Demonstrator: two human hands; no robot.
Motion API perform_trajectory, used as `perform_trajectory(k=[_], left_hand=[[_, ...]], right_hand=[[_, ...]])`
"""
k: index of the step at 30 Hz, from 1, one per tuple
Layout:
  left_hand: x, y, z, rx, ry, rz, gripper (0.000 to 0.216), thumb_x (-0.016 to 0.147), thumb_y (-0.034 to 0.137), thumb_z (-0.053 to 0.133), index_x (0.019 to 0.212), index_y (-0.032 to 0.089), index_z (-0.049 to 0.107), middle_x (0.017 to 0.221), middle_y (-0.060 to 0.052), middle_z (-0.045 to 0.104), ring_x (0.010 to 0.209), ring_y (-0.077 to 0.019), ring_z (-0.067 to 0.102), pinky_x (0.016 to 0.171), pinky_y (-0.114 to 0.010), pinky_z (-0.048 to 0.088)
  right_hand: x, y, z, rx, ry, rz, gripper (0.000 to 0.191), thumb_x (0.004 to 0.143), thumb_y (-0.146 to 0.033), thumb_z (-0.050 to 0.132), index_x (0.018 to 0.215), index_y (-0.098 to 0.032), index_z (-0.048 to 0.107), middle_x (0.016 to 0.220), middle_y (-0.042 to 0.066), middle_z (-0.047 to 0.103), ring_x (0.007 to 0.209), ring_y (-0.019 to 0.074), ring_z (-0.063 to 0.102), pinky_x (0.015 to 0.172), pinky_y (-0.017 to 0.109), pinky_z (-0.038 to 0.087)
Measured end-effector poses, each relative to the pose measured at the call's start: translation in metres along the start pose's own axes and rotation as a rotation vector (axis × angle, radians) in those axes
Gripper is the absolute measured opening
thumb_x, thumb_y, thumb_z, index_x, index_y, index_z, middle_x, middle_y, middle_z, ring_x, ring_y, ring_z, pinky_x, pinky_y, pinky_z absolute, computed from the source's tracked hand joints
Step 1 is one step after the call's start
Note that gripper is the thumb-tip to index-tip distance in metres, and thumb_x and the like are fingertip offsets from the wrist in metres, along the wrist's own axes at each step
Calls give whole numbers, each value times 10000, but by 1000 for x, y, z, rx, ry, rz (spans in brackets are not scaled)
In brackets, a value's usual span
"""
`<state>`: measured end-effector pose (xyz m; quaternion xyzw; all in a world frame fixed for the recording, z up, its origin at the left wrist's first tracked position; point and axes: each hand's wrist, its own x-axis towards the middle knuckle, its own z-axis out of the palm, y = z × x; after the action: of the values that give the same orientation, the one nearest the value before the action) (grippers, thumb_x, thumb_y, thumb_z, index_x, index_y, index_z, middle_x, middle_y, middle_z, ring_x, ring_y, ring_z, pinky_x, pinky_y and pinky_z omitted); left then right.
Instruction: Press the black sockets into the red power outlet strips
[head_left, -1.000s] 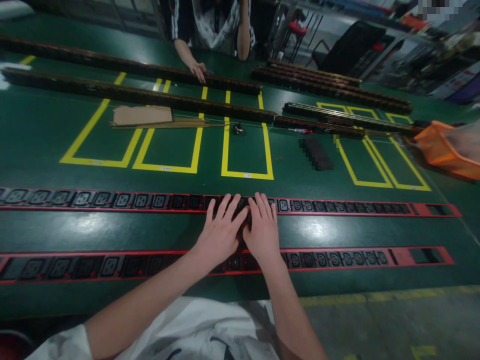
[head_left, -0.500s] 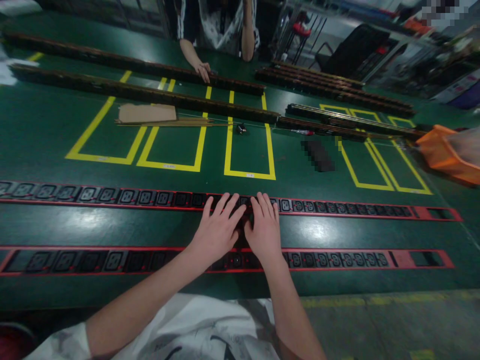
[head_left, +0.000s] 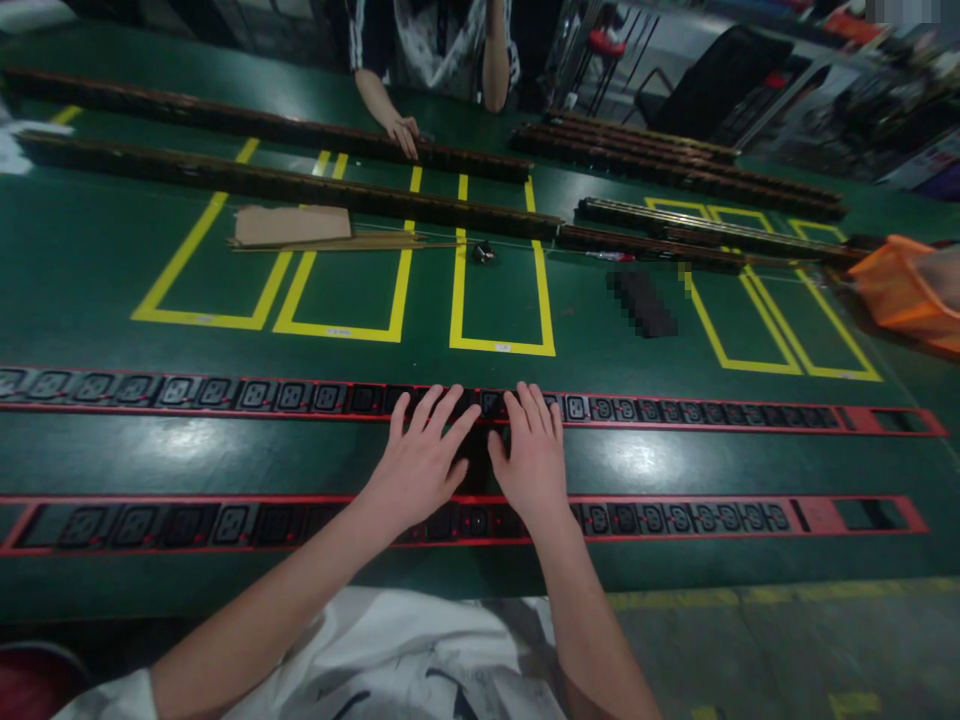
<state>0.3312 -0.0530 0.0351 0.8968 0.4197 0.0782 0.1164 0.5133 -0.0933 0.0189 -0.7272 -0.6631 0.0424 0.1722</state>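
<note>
Two long red power strips set with black sockets lie crosswise on the green table. On the farther power strip (head_left: 675,413) rest the fingertips of both hands, near its middle. My left hand (head_left: 416,455) is spread, palm down, fingers apart. Just to its right, my right hand (head_left: 532,450) also lies palm down with the fingers stretched forward and the thumb out. Neither hand grips anything. The nearer power strip (head_left: 701,518) runs beneath my wrists and forearms, which cover part of its middle.
Past the strips are yellow tape outlines (head_left: 502,348), a cardboard piece (head_left: 291,226) on thin rods, a small black part (head_left: 484,252) and long dark rails (head_left: 300,190). A co-worker's hand (head_left: 405,135) touches the rear rail. An orange bin (head_left: 896,290) stands at right.
My left hand has slid slightly to the left, widening the gap between the hands. My right hand stays nearly in place on the farther strip. The view has shifted a little.
</note>
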Motion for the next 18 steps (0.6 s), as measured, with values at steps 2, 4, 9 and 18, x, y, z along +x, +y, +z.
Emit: perform_trajectory(k=[2, 4, 9, 18], left_hand=[[1, 1, 0, -6, 7, 3, 644, 953, 352, 571, 1573, 260, 423, 1708, -90, 329, 1568, -345, 297, 1270, -671, 219], [0, 1, 0, -7, 13, 6, 659, 951, 358, 572, 1580, 246, 410, 1708, -96, 327, 1569, -348, 291, 1272, -671, 214], [0, 2, 0, 5, 10, 9, 635, 940, 341, 579, 1551, 225, 452, 1703, -110, 335, 1565, -358, 294, 1267, -679, 216], [0, -1, -2, 27, -4, 21, 639, 950, 354, 582, 1567, 265, 443, 1709, -74, 330, 1569, -329, 307, 1273, -639, 250]], right_hand=[[0, 1, 1, 1, 2, -8, 520, 970, -231, 528, 1466, -72, 534, 1612, 184, 465, 1544, 336, 362, 1280, 607, 246], [-1, 3, 2, 3, 5, -19, 523, 975, -240, 518, 1473, -82, 526, 1615, 182, 461, 1546, 332, 359, 1279, 608, 246], [-2, 7, 4, 6, 10, -33, 527, 985, -263, 504, 1485, -96, 511, 1621, 178, 452, 1551, 326, 349, 1278, 606, 244], [-1, 6, 3, 6, 2, -25, 522, 986, -260, 503, 1480, -92, 518, 1624, 181, 447, 1552, 328, 346, 1278, 611, 239]])
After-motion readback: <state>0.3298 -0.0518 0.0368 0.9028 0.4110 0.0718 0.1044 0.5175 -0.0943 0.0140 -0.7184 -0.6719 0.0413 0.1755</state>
